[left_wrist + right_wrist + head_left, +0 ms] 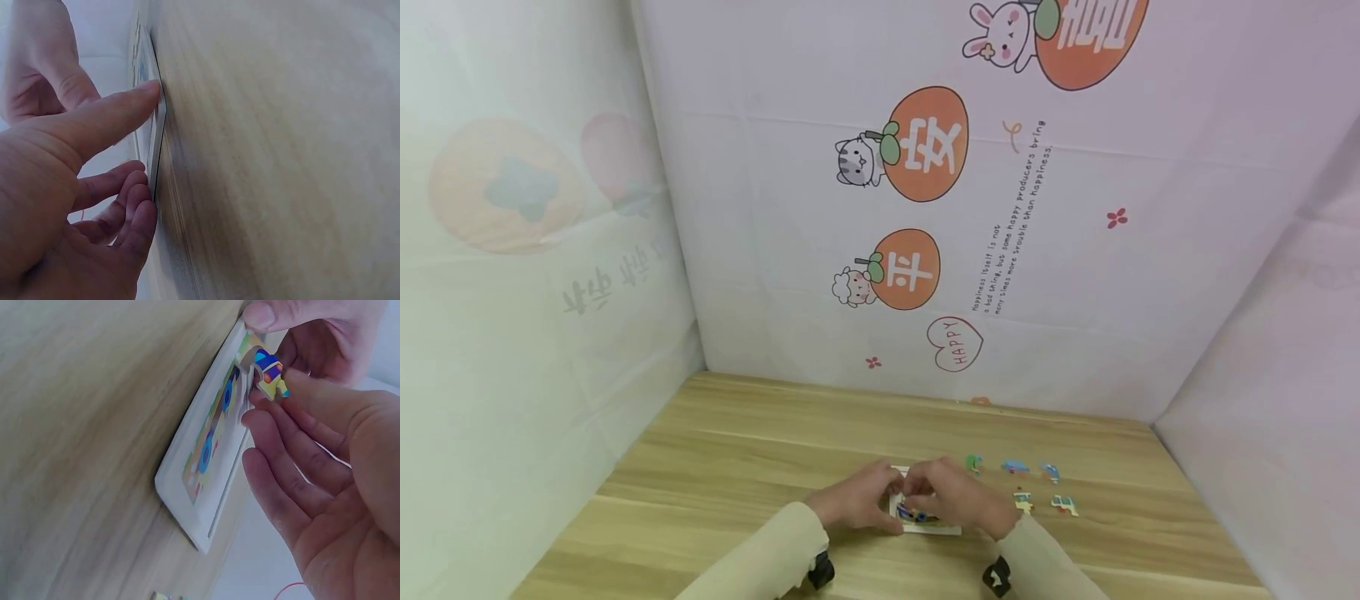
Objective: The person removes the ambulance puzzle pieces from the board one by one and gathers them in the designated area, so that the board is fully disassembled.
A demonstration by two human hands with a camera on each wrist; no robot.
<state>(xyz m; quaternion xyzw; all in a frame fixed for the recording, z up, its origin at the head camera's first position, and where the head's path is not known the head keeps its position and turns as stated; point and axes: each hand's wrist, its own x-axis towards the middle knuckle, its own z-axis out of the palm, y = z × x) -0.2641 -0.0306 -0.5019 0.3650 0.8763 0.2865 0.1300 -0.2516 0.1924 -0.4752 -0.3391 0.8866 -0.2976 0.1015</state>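
A jigsaw board (951,530) with a white frame lies flat on the wooden table between both hands. My left hand (859,498) holds the board at its left side, thumb at the near corner and fingers at the far edge, as the left wrist view shows. My right hand (953,492) pinches a small jigsaw piece (269,370), purple, yellow and blue, between thumb and fingers. That piece is tilted up over the upper part of the picture. Blue wheel shapes (207,452) show on the part laid along the board's near side; bare white backing lies beside them.
Several loose jigsaw pieces lie right of the board, among them a green one (973,463), a blue one (1015,467) and a yellow-white one (1023,502). White printed cloth (790,250) hangs behind the table and along both sides.
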